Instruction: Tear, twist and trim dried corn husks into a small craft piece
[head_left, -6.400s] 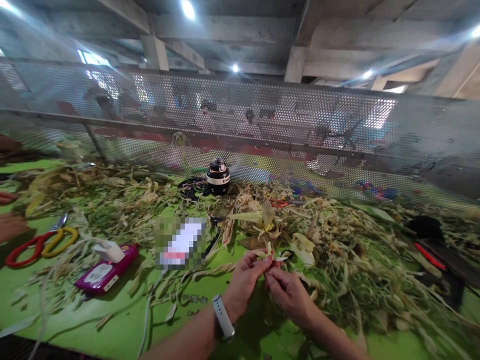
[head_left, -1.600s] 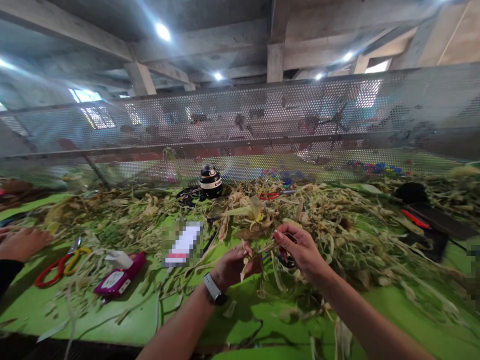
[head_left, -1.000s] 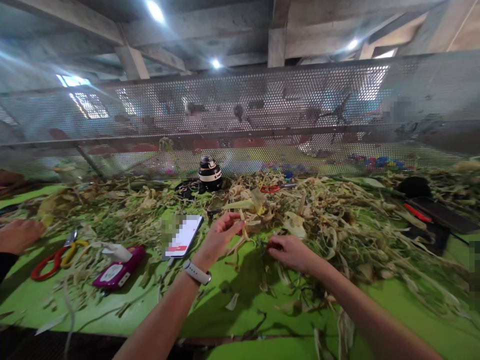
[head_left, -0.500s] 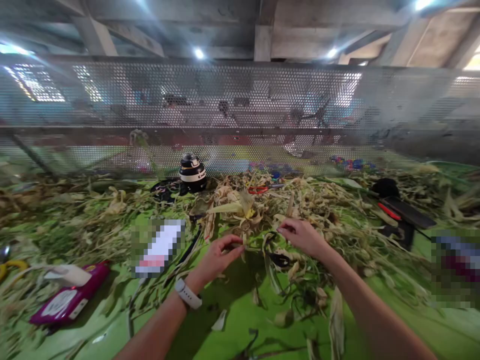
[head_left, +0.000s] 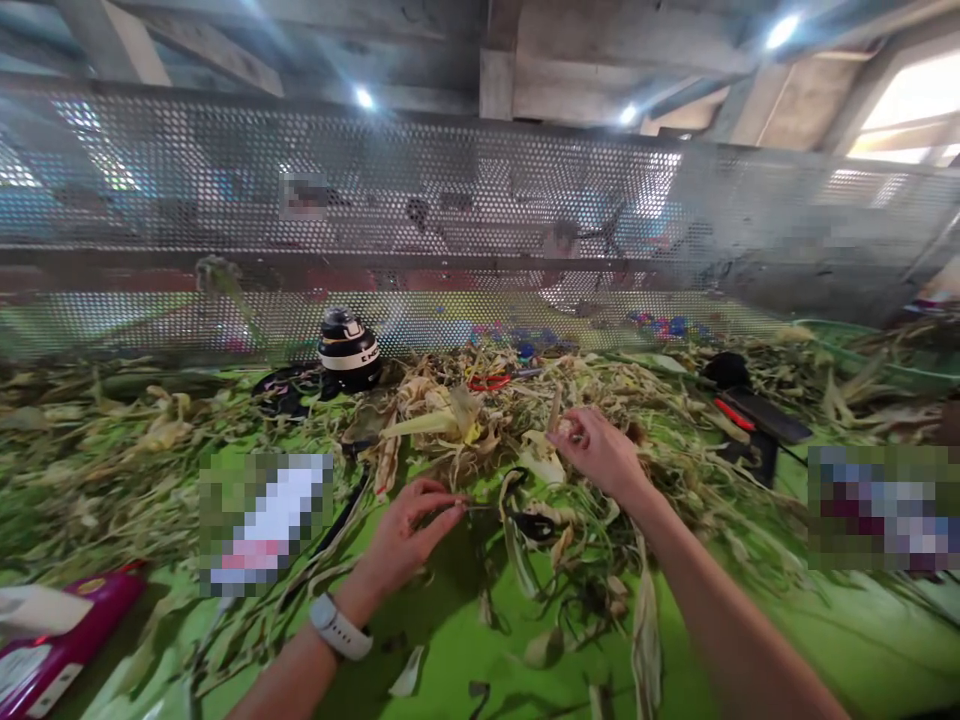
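Observation:
My left hand (head_left: pixel 418 528), with a white watch (head_left: pixel 340 627) on the wrist, is closed in a pinch low over the green table (head_left: pixel 450 640). A thin dry strand (head_left: pixel 481 507) runs rightward from its fingertips. Farther off and to the right, my right hand (head_left: pixel 604 455) has thumb and fingers closed at the edge of a pale dried corn husk (head_left: pixel 543 458). Between the hands lie a black curved piece (head_left: pixel 514 481) and a dark oval piece (head_left: pixel 534 526), whose kinds I cannot make out, among shrivelled leaf strips. A heap of dry husks (head_left: pixel 450 412) lies just beyond.
Behind the heap stands a perforated metal screen (head_left: pixel 465 230), with people beyond it. A black bottle-like container (head_left: pixel 349 352) and red-handled tool (head_left: pixel 489 382) sit near it. A magenta device (head_left: pixel 79 630) is at left, a black-and-red object (head_left: pixel 750 415) right, a green basket (head_left: pixel 885 365) farther right.
The view has turned slightly right. My right hand has moved up towards the husk heap, onto the pale husk. My left hand stays low, its strand now stretched more sideways.

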